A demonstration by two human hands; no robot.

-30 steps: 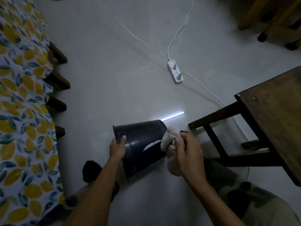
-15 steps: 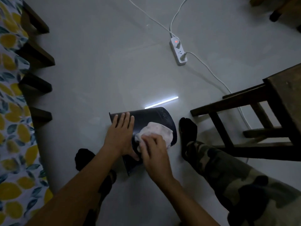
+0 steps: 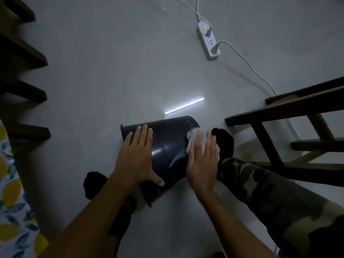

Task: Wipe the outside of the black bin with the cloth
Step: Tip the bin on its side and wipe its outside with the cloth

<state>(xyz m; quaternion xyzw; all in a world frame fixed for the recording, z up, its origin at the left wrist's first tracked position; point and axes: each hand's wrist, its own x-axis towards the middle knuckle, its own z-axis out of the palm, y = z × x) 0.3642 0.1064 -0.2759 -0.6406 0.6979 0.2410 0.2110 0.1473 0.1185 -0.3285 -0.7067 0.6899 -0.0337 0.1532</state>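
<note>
The black bin [image 3: 167, 144] lies on its side on the grey floor between my legs, its open rim toward me and to the left. My left hand [image 3: 137, 157] rests flat on the bin's upper left side, fingers spread, holding it steady. My right hand [image 3: 202, 161] presses the white cloth [image 3: 195, 138] against the bin's right side near its base. Only the cloth's top part shows above my fingers.
A dark wooden stool [image 3: 290, 123] stands close on the right, by my camouflage-trousered leg [image 3: 260, 185] and black-socked foot [image 3: 225, 140]. A white power strip [image 3: 208, 41] with cables lies on the floor beyond. Wooden legs [image 3: 28, 94] and a lemon-patterned fabric [image 3: 11, 198] line the left.
My right hand has slid the cloth from the bin's top over to its right side near the base. My left hand stays flat on the bin.
</note>
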